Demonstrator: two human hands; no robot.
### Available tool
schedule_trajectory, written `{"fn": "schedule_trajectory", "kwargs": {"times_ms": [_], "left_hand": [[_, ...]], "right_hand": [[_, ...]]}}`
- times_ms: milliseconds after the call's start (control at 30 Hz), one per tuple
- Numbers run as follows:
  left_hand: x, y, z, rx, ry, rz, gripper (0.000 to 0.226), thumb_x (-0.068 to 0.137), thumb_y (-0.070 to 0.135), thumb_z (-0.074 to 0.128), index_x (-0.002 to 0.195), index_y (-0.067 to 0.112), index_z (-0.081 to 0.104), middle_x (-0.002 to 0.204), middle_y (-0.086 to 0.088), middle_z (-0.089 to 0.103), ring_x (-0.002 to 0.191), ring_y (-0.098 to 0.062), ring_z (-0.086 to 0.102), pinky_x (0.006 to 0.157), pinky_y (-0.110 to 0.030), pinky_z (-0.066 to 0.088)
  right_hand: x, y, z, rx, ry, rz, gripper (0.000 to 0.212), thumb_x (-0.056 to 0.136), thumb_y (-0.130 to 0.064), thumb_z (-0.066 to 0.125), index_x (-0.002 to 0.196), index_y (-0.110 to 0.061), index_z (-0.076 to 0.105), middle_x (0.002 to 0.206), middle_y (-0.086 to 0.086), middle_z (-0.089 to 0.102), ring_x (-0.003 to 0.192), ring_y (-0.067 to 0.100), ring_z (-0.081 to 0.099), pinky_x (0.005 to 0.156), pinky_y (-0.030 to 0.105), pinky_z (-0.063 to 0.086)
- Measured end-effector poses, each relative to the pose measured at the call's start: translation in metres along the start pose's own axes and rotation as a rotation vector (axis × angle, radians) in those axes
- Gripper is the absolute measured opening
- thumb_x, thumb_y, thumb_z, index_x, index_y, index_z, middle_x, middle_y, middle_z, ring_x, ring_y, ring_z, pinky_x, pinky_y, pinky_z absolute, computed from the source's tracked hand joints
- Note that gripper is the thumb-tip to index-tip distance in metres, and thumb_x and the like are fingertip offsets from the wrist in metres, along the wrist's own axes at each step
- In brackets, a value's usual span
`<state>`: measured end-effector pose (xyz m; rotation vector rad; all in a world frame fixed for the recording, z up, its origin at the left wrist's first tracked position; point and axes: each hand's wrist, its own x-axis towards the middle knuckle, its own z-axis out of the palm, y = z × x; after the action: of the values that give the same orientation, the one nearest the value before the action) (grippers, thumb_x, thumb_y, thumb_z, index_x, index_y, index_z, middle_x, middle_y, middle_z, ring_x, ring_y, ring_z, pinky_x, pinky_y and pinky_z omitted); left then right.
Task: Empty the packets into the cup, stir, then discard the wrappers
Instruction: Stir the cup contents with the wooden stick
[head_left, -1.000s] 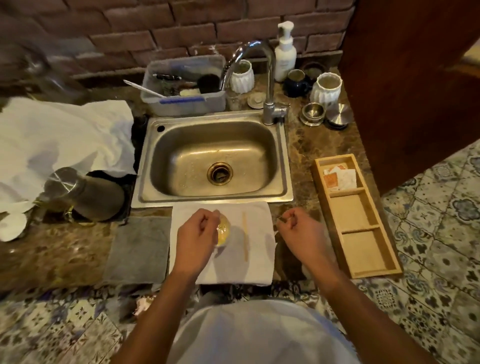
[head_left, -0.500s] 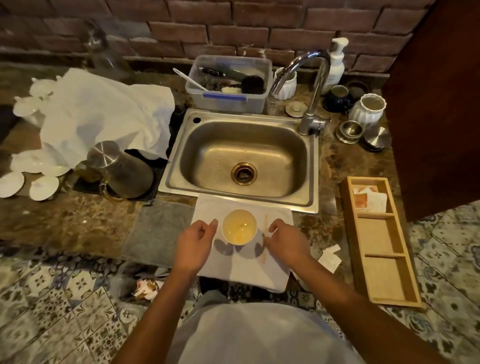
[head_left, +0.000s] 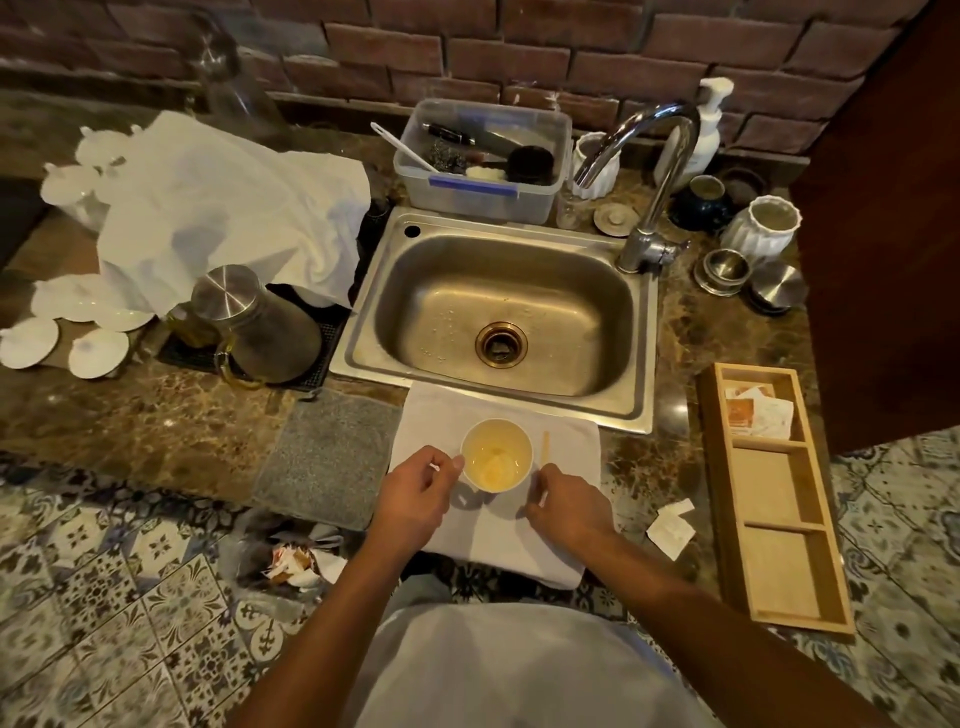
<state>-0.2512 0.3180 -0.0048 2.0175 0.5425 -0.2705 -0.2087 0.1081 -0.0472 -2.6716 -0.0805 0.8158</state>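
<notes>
On white towel (head_left: 566, 447): cup (head_left: 497, 456) holds pale yellow liquid, left hand (head_left: 415, 493) and right hand (head_left: 569, 506) each pinching a small white scrap; wooden tray (head_left: 779, 519) far compartment holds packets (head_left: 756, 413).

Cup (head_left: 497, 456) centre frame on white cloth (head_left: 566, 447), pale liquid inside. Left hand (head_left: 415, 493) & right hand (head_left: 569, 506) flank it, each pinching a white scrap. Stir stick (head_left: 545, 450) just right of cup.

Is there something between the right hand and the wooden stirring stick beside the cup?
Nothing visible. The right hand lies on the white towel just below the stick, which lies right of the cup; only bare towel separates them.
</notes>
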Motion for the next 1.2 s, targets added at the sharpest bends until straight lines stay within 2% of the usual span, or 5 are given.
{"fn": "schedule_trajectory", "kwargs": {"times_ms": [367, 633, 833, 967, 1200], "left_hand": [[0.006, 0.003, 0.001, -0.028, -0.066, 0.008, 0.022, 0.1, 0.035, 0.056, 0.081, 0.025, 0.059, 0.058, 0.0, 0.063, 0.047, -0.014, 0.055, 0.051, -0.038, 0.047], [0.005, 0.004, 0.001, -0.059, -0.078, 0.022, 0.024, 0.101, 0.032, 0.056, 0.084, 0.016, 0.06, 0.058, -0.001, 0.063, 0.049, -0.012, 0.054, 0.053, -0.038, 0.047], [0.007, 0.0, 0.003, -0.079, -0.08, 0.04, 0.025, 0.101, 0.032, 0.056, 0.082, 0.016, 0.059, 0.06, -0.007, 0.064, 0.051, -0.015, 0.056, 0.055, -0.042, 0.047], [0.008, 0.0, 0.004, -0.094, -0.08, 0.055, 0.024, 0.101, 0.03, 0.056, 0.083, 0.015, 0.059, 0.062, -0.012, 0.064, 0.052, -0.017, 0.056, 0.056, -0.043, 0.047], [0.011, 0.003, 0.003, -0.146, -0.128, 0.09, 0.021, 0.103, 0.022, 0.055, 0.084, 0.014, 0.058, 0.061, -0.001, 0.061, 0.055, -0.018, 0.056, 0.058, -0.041, 0.049]], "right_hand": [[0.01, 0.003, 0.003, -0.158, 0.013, 0.1, 0.033, 0.093, -0.047, 0.055, 0.107, -0.021, 0.07, 0.104, 0.001, 0.073, 0.094, 0.024, 0.071, 0.068, 0.029, 0.051], [0.015, 0.008, -0.005, -0.027, -0.062, 0.176, 0.043, 0.081, -0.059, 0.064, 0.099, -0.021, 0.072, 0.098, 0.0, 0.073, 0.089, 0.023, 0.069, 0.069, 0.03, 0.054], [0.003, 0.022, -0.027, 0.339, 0.094, 0.179, 0.012, 0.087, -0.034, 0.06, 0.081, -0.024, 0.063, 0.077, -0.005, 0.072, 0.07, 0.017, 0.07, 0.07, 0.041, 0.062], [-0.016, 0.026, -0.056, 0.727, 0.194, 0.124, 0.013, 0.094, -0.012, 0.058, 0.086, -0.017, 0.066, 0.075, 0.0, 0.075, 0.064, 0.02, 0.073, 0.062, 0.047, 0.064], [-0.052, 0.013, -0.116, 1.043, 0.267, -0.015, 0.006, 0.092, -0.018, 0.071, 0.093, -0.017, 0.076, 0.085, 0.004, 0.073, 0.065, 0.012, 0.059, 0.056, 0.019, 0.05]]}}
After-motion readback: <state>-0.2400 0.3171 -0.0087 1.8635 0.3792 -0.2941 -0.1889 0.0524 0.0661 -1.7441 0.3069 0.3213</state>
